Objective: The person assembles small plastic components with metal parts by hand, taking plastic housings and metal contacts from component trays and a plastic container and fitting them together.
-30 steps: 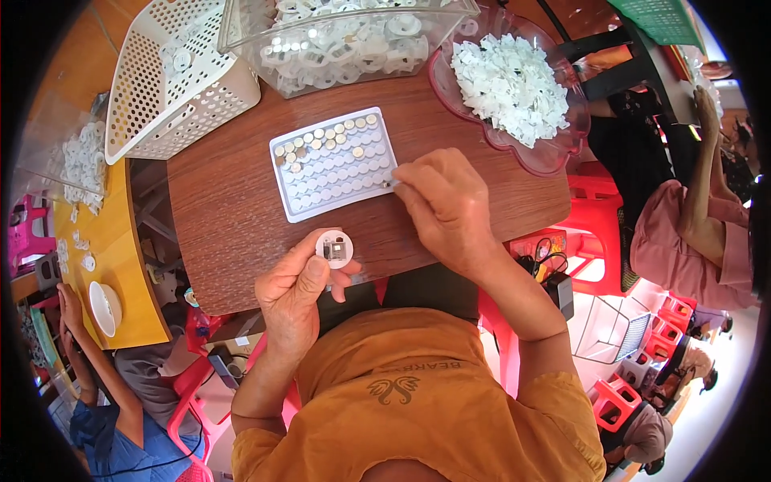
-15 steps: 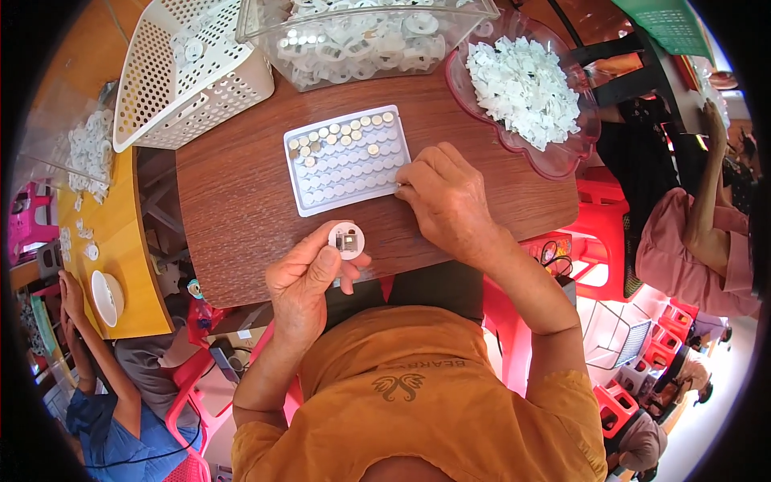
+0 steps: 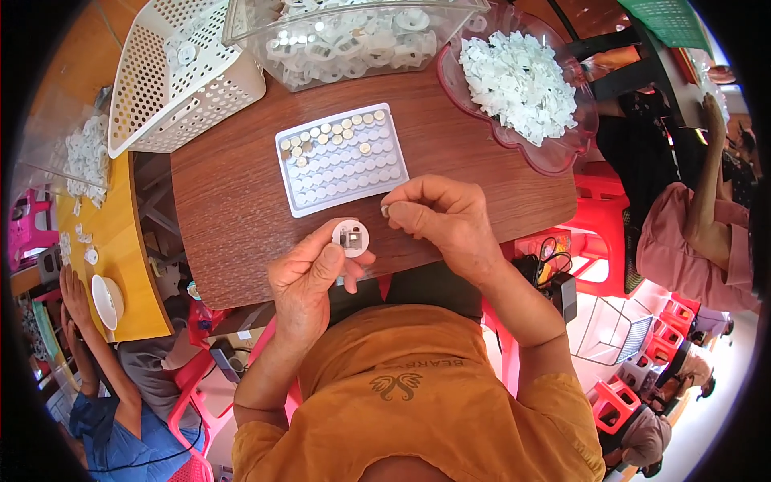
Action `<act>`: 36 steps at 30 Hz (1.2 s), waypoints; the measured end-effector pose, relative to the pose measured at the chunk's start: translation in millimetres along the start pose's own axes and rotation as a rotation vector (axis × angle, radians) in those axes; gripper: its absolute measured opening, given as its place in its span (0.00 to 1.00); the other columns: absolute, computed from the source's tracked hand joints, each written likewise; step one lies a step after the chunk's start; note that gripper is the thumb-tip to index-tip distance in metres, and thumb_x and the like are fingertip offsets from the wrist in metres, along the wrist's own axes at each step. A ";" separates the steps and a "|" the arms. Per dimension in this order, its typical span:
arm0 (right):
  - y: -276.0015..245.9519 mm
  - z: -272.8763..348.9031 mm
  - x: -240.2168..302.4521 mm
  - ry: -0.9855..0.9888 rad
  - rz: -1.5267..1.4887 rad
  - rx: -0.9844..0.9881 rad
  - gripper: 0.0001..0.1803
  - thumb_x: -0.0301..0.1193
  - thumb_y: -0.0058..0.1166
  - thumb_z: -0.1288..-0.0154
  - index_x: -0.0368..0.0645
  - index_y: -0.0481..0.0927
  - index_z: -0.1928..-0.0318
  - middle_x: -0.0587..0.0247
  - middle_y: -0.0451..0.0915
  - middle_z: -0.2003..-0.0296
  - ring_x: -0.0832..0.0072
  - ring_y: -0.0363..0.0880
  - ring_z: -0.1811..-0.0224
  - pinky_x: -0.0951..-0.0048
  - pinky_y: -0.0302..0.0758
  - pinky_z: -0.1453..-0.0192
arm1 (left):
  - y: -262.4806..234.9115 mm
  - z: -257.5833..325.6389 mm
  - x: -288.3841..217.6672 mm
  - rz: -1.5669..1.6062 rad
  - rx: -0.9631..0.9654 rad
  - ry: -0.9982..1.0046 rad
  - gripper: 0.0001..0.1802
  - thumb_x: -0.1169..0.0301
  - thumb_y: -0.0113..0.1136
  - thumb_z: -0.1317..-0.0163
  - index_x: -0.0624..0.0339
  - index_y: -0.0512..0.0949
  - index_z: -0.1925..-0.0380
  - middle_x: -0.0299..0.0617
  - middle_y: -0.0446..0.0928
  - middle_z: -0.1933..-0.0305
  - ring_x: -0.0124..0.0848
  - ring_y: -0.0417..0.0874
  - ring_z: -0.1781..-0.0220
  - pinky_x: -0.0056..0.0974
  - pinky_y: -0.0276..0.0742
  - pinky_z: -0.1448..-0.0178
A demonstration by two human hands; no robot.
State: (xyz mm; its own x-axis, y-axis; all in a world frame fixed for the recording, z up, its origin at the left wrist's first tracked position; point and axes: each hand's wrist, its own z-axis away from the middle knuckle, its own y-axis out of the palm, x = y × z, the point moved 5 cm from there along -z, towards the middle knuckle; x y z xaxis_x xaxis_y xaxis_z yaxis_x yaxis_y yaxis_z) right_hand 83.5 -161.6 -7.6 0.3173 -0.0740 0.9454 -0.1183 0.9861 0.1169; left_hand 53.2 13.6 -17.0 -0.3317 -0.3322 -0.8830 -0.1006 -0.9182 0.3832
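Observation:
My left hand (image 3: pixel 303 277) holds a round white plastic disc (image 3: pixel 351 238) between thumb and fingers, with a small circuit part showing in its recess. Pinched between the thumb and forefinger of my right hand (image 3: pixel 450 229) is a small round button cell (image 3: pixel 385 211), seen mostly edge-on. That hand hovers just right of the disc, apart from it. Beyond both hands lies a white tray (image 3: pixel 344 175) with rows of round recesses. Several button cells (image 3: pixel 347 123) sit in its far rows, mainly along the top and left.
At the back stand a perforated white basket (image 3: pixel 193 100) and a clear bin (image 3: pixel 353 48) of white plastic parts. A pink scalloped bowl (image 3: pixel 554 165) of translucent pieces is at the far right. On a yellow table to the left stands a white bowl (image 3: pixel 107 302), beside another person's hands.
My right hand has moved from the tray's right edge toward me, bringing the button cell nearer the disc. My left hand and the disc have shifted slightly right.

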 end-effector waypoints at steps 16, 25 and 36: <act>32.6 34.1 25.1 -1.000 0.654 -0.180 0.12 0.17 0.60 0.53 0.36 0.77 0.64 0.57 0.75 0.72 0.65 0.72 0.75 0.71 0.70 0.72 | 11.7 11.7 -5.0 -0.050 0.013 0.075 0.21 0.66 0.54 0.35 0.70 0.72 0.48 0.44 0.79 0.62 0.24 0.76 0.69 0.26 0.71 0.69; 39.5 44.6 26.3 -1.210 0.835 -0.150 0.19 0.22 0.57 0.66 0.32 0.74 0.66 0.57 0.71 0.73 0.67 0.69 0.76 0.71 0.68 0.76 | 12.8 17.8 -5.4 -0.105 0.037 0.104 0.21 0.65 0.54 0.35 0.69 0.72 0.47 0.41 0.77 0.57 0.22 0.76 0.67 0.25 0.72 0.67; 40.0 40.7 29.0 -1.086 0.759 -0.043 0.13 0.16 0.60 0.58 0.33 0.76 0.68 0.58 0.73 0.75 0.65 0.70 0.77 0.71 0.68 0.78 | 10.1 19.7 -3.7 -0.170 0.032 0.130 0.18 0.68 0.53 0.35 0.68 0.73 0.48 0.40 0.77 0.56 0.21 0.75 0.69 0.25 0.73 0.65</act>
State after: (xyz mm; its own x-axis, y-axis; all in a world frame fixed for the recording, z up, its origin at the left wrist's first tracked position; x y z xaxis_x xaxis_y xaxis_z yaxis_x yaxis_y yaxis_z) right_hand 49.6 -130.4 36.8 -0.7250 0.4334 0.5352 0.1053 0.8378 -0.5358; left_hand 34.8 9.8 -4.5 -0.1838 -0.2004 -0.9623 -0.1752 -0.9567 0.2327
